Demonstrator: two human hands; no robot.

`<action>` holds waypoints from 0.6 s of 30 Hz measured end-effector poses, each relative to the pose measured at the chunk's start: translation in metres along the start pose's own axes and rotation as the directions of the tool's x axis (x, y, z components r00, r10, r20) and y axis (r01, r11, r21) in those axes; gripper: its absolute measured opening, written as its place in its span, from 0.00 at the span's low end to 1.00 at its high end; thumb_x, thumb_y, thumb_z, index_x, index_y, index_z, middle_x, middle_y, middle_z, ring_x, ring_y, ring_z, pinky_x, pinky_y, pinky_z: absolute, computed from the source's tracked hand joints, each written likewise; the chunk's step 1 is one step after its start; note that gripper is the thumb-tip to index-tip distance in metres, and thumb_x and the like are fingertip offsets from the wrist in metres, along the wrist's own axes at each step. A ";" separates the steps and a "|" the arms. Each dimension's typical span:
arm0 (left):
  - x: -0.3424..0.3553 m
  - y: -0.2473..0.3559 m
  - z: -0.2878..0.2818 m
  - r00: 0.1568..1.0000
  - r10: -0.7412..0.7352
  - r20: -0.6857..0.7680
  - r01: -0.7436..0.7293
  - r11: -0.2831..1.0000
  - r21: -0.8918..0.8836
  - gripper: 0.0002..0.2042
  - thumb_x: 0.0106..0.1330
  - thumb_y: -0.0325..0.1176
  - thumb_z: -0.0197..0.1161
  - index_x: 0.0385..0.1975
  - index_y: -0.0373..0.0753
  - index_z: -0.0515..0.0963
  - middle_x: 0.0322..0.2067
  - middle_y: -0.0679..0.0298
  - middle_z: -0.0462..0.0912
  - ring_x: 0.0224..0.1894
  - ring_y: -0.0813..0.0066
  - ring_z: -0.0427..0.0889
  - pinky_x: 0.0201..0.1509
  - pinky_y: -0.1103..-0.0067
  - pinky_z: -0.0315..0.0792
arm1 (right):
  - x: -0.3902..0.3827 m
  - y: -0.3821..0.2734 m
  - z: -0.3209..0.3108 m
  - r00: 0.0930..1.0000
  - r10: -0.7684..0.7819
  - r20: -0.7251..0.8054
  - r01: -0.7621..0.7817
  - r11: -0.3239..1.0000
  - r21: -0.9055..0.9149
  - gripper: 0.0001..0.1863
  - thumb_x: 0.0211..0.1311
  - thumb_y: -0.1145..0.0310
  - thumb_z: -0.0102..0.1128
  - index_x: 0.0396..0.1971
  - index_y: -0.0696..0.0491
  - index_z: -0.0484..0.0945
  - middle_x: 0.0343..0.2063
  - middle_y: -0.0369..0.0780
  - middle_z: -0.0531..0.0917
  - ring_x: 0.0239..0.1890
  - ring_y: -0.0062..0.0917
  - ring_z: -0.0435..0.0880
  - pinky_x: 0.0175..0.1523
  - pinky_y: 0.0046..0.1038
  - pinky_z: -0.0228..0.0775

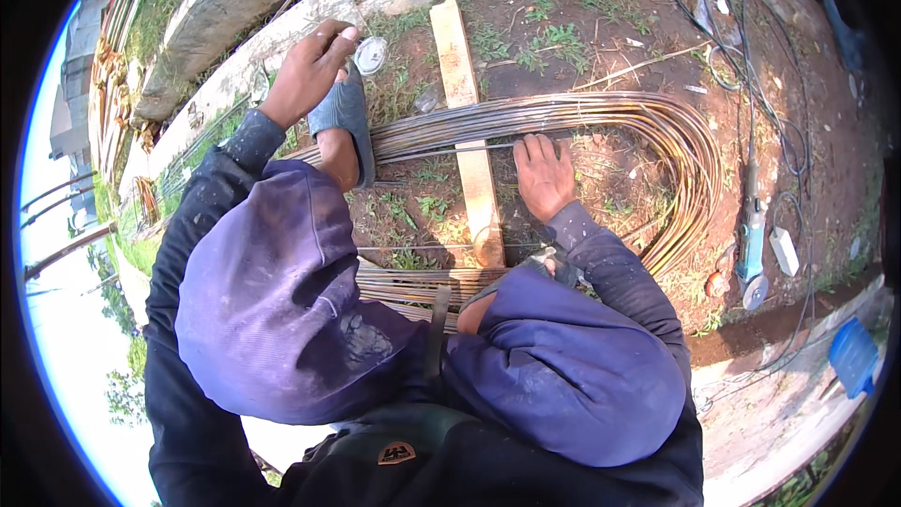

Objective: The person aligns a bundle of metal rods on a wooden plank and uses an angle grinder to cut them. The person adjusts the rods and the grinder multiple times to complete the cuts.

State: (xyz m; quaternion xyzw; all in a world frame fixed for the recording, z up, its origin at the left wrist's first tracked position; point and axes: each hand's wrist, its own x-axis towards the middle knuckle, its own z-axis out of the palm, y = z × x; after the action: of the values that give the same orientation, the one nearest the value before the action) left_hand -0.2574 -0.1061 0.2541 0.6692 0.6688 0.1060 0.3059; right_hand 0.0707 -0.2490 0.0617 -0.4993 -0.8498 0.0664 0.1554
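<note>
Two hands: my right hand (544,174) lies flat, open, palm down on the rebar bundle (601,117) beside one plank (466,122); my left hand (310,70) reaches forward, fingers curled, holding nothing.

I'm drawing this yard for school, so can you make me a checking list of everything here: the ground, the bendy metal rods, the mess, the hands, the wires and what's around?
Surface: bare dirt ground with patches of grass.
Job's things: bundle of bent steel rods curving in a U shape; wooden plank lying across it.
Clutter: angle grinder on the dirt to the right; small round lid near the foot.
Hands: left hand resting by the sandalled foot; right hand flat on the rods, palm down, holding nothing.
Cables: black cord looping over the dirt to the grinder.
Surroundings: concrete kerb at top left; blue container at lower right.
</note>
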 end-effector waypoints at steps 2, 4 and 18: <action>-0.054 -0.043 -0.024 1.000 0.008 -0.028 -0.003 0.986 0.166 0.18 0.74 0.45 0.56 0.46 0.34 0.79 0.35 0.47 0.84 0.35 0.48 0.84 0.41 0.65 0.76 | 0.005 0.005 0.000 0.996 -0.040 0.086 0.041 0.999 -0.008 0.09 0.59 0.67 0.56 0.39 0.51 0.77 0.37 0.39 0.79 0.49 0.33 0.78 0.56 0.44 0.66; -0.094 -0.072 -0.030 0.996 -0.088 0.004 0.085 0.964 0.252 0.17 0.73 0.44 0.57 0.43 0.33 0.79 0.35 0.47 0.85 0.35 0.49 0.84 0.42 0.64 0.76 | 0.015 0.000 -0.008 0.943 -0.048 0.330 0.029 0.998 0.061 0.07 0.60 0.67 0.56 0.37 0.51 0.77 0.37 0.39 0.80 0.48 0.33 0.79 0.55 0.44 0.67; -0.246 -0.250 0.138 0.991 -0.006 0.135 -0.055 0.897 0.439 0.24 0.72 0.54 0.54 0.53 0.39 0.73 0.48 0.54 0.77 0.55 0.55 0.76 0.62 0.66 0.68 | -0.008 -0.076 -0.062 0.938 -0.027 0.345 -0.043 0.980 0.193 0.18 0.61 0.58 0.65 0.22 0.56 0.73 0.23 0.50 0.78 0.27 0.49 0.80 0.32 0.47 0.68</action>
State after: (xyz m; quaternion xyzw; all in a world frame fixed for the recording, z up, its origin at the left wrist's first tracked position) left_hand -0.4095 -0.3997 0.0731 0.7350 0.6451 -0.0894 0.1888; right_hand 0.0319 -0.2958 0.1389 -0.4655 -0.8509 0.2380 0.0523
